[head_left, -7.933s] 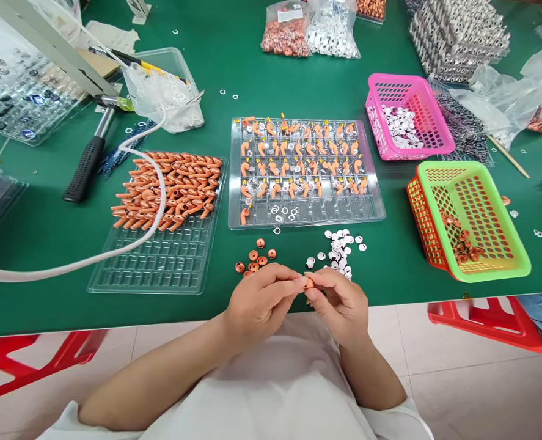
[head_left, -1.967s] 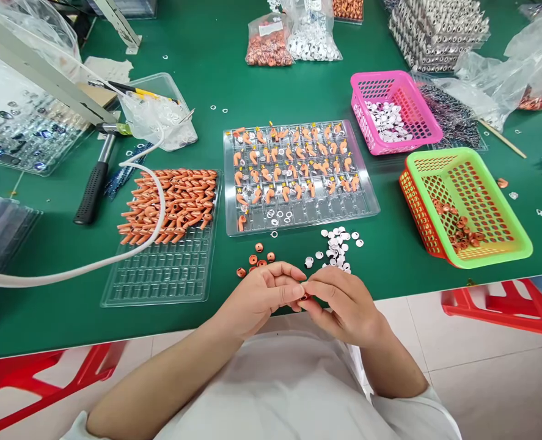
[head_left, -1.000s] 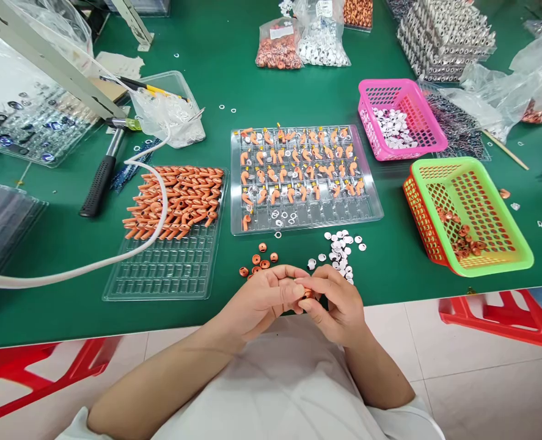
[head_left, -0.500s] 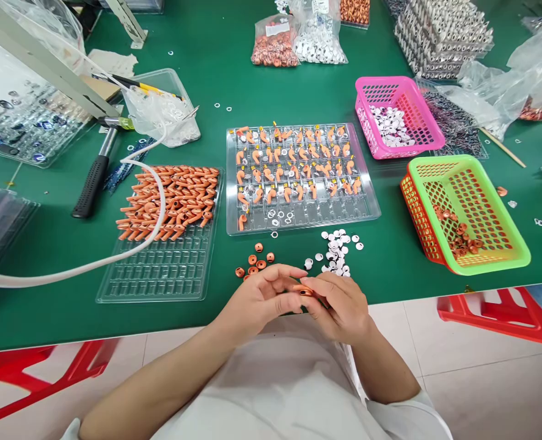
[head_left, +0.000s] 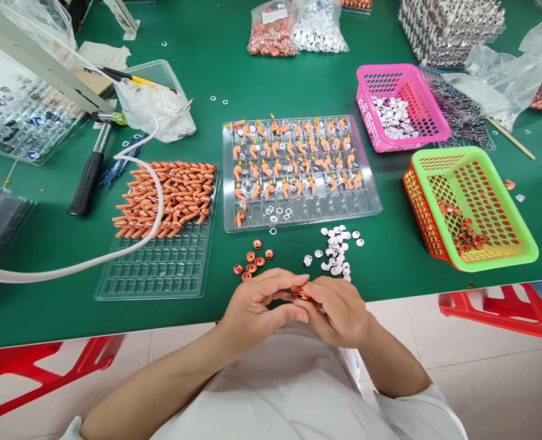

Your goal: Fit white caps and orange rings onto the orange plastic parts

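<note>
"Right hand (head_left: 341,311) and left hand (head_left: 256,305): how do they stand?"

"The right pinches a copper-coloured piece (head_left: 300,294) between thumb and fingers, above the near edge of the green table (head_left: 46,318). The left has thumb and forefinger parted around it; whether a left fingertip touches it, I can't tell."

"How would that piece handle?"

"Light and stiff, I'd judge, with a glossy surface that could slip on bare skin. I'd take it by its outer sides."

"And the smaller loose ones?"

"Just beyond the left hand, the domed copper-coloured beads (head_left: 251,267) look equally rigid. They'd probably roll, so pinch across the sides."

"Smallest?"

"White discs (head_left: 337,247), beyond the right hand: thin, perhaps bendable, best lifted by the rim."
</note>
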Available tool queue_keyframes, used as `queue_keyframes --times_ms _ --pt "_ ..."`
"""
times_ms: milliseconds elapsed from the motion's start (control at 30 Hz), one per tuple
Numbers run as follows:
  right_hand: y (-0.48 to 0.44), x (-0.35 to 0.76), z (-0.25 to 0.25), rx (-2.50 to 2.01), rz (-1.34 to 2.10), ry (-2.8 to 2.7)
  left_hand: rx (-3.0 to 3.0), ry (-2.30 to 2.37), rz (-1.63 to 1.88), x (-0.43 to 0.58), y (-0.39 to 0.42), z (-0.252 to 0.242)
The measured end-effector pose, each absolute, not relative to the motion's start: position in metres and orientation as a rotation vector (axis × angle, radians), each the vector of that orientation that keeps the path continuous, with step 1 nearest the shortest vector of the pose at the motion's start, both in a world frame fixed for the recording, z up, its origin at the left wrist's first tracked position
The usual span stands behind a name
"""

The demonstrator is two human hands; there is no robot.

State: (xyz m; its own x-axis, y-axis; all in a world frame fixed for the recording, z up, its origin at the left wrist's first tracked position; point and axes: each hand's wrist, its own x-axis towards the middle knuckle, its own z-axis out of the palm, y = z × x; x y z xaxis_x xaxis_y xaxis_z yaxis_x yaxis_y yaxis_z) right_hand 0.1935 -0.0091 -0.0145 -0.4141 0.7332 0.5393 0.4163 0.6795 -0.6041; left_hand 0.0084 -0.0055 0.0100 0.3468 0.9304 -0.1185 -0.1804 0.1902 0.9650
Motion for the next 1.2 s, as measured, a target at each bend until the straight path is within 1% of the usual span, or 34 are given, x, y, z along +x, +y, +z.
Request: queue_keyframes --times_ms 700,1033,1133,1200 --pt "-0.011 0.185 -0.013 -0.832 0.459 -1.951 1.047 0.952 1.004 0.011 -0.012 0.014" --pt "-0.007 0.184 -0.021 -0.787 0.424 -1.928 1.040 0.985 0.977 0.009 -0.010 0.012" --pt "-0.005 0.183 -0.016 -0.837 0.553 -1.857 1.028 0.999 0.934 0.008 -0.007 0.015" --pt "-0.005 0.182 -0.011 -0.941 0.759 -1.760 1.060 1.015 0.881 0.008 -0.004 0.017"
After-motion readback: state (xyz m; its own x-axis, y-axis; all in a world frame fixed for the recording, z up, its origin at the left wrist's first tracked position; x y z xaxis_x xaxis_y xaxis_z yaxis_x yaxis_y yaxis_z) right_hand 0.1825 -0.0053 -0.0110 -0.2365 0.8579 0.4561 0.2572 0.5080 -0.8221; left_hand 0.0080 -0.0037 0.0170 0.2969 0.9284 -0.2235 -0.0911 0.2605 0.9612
